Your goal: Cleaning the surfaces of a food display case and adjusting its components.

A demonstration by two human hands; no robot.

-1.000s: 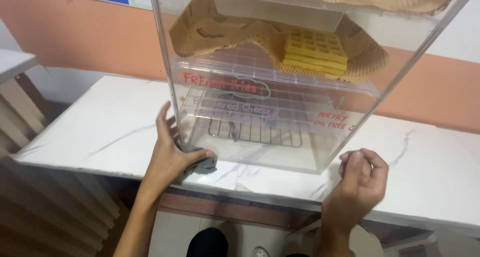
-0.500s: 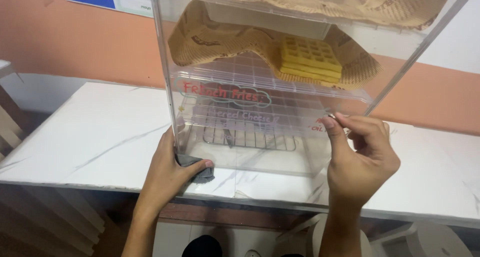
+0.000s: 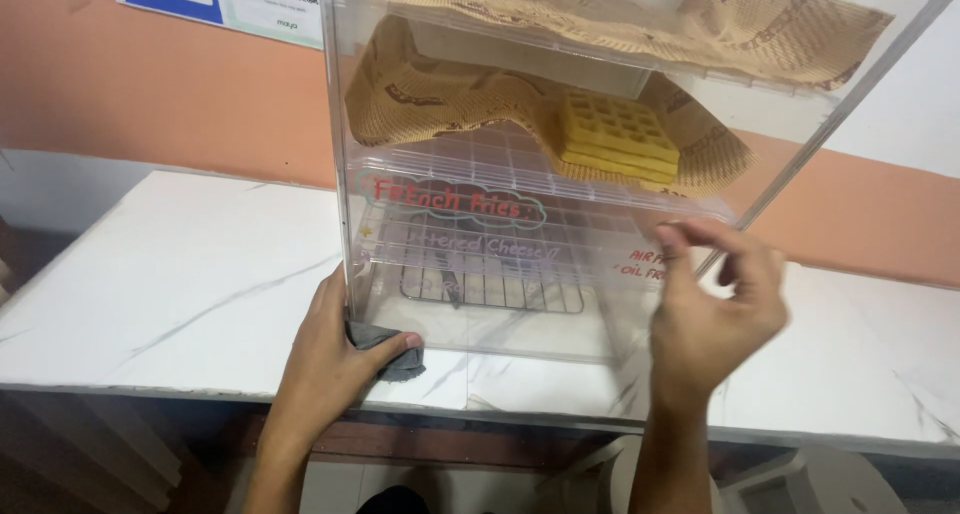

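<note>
Right, left hand pinches a grey cloth vs the clear display case bottom corner on the marble counter. Right hand open, fingers loose, at the front panel. Best steady the case w/ it, wipe slow.

Even, fairly bright indoor light, source not visible. Soft shadow under the left hand on the white marble counter. Faint glare and reflections on the clear plastic display case wash out what sits behind its front panel. Right hand motion-blurred at the fingers. Area beneath the counter edge dim. Slight tilt, mild edge distortion.
</note>
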